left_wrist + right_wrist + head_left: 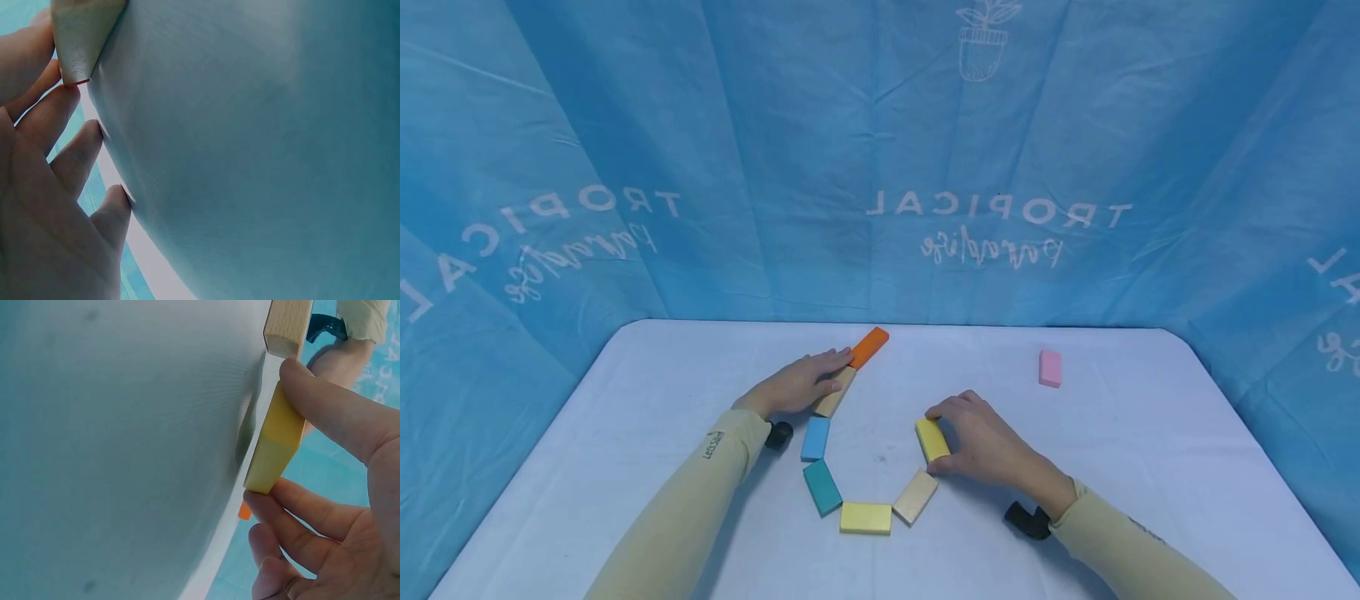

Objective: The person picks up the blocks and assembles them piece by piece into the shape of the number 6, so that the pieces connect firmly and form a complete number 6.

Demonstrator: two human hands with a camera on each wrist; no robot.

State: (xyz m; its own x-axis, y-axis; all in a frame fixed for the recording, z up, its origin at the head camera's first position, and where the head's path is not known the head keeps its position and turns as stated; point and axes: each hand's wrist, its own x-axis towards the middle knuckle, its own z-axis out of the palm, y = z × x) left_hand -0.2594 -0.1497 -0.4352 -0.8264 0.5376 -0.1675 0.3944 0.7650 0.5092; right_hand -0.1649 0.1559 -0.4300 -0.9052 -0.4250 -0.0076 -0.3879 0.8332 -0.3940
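In the head view, small rectangular blocks lie in a curved, open row on the white table. My left hand is at its upper left, with thumb and fingers on a plain wooden block. This wooden block also shows at the top of the left wrist view. An orange block adjoins it, near my fingertips. My right hand pinches a yellow block by its two ends, thumb at the near end. The yellow block sits just beyond another plain wooden block.
A blue block, a teal block and a second yellow block form the rest of the row. One pink block lies apart at the back right. Blue printed cloth surrounds the table.
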